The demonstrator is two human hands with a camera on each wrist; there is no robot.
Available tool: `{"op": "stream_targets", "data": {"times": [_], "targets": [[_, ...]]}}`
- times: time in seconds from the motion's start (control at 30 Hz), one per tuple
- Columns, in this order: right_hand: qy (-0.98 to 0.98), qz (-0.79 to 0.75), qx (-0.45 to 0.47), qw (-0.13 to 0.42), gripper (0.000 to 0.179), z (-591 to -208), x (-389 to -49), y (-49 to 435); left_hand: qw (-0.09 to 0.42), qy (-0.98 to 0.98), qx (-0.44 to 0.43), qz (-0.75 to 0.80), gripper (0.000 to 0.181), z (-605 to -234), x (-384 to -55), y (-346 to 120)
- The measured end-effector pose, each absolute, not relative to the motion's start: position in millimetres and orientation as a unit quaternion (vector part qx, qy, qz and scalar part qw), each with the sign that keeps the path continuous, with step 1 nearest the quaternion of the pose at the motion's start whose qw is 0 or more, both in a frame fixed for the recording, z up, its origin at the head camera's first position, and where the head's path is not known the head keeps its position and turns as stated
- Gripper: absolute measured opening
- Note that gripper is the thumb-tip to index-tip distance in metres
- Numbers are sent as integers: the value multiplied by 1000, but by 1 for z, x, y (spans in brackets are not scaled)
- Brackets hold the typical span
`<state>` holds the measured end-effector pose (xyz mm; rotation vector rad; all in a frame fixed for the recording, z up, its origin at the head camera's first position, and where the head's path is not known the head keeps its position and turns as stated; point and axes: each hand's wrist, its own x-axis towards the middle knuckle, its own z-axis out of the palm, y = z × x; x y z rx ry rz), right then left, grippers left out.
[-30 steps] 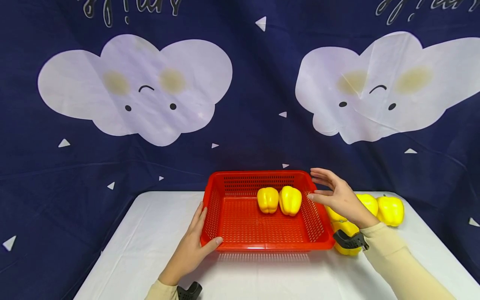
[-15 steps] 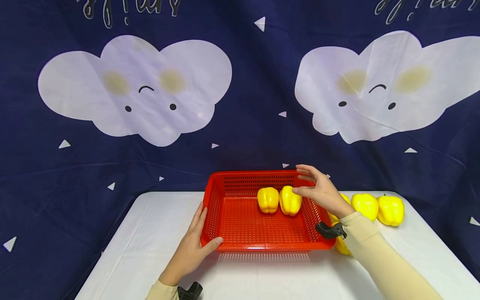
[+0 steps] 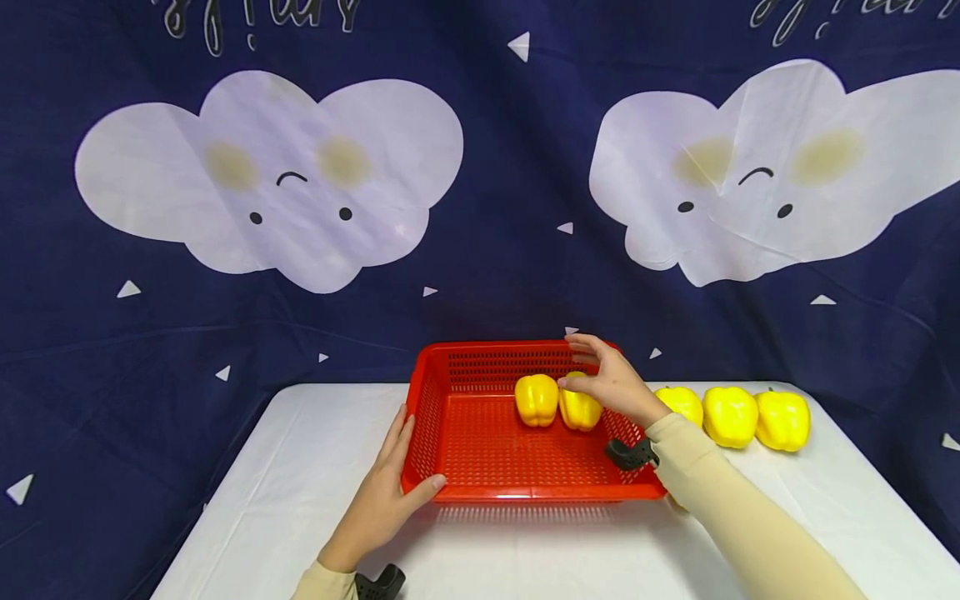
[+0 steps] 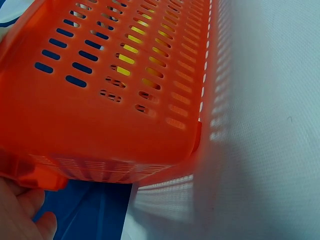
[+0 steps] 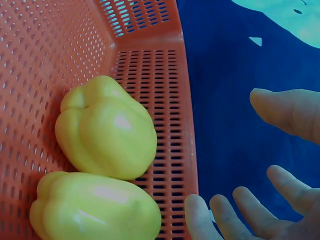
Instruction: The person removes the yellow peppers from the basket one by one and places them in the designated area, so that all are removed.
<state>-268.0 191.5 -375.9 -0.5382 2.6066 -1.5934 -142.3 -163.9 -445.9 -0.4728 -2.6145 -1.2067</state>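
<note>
A red perforated plastic basket (image 3: 525, 492) stands on the table with two yellow bell peppers, the left pepper (image 3: 536, 401) and the right pepper (image 3: 579, 411), side by side in it. My left hand (image 3: 381, 490) holds the basket's near left corner, thumb over the front rim and fingers along the left wall. In the left wrist view its fingertips (image 4: 31, 202) lie by the rim. Above the right pepper hovers my right hand (image 3: 609, 379), partly covering it in the head view. The right wrist view shows its thumb and fingers spread apart with nothing between them.
Three yellow bell peppers (image 3: 730, 417) sit in a row on the white-covered table (image 3: 817, 508), right of the basket. A sliver of yellow shows below my right forearm. A dark blue cloth with clouds (image 3: 517, 208) hangs behind the table.
My right hand has moved left from the basket's right rim to over the right pepper, uncovering more of the table peppers. The left hand and basket have stayed put.
</note>
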Motion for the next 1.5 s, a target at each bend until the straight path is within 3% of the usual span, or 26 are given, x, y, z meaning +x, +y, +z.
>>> {"op": "stream_targets", "data": {"times": [0.93, 1.5], "targets": [[895, -396, -200, 39, 72, -392, -288, 152, 108, -889, -160, -415, 94, -447, -143, -164], [945, -228, -228, 59, 81, -397, -292, 139, 109, -890, -161, -413, 93, -448, -144, -164]]}}
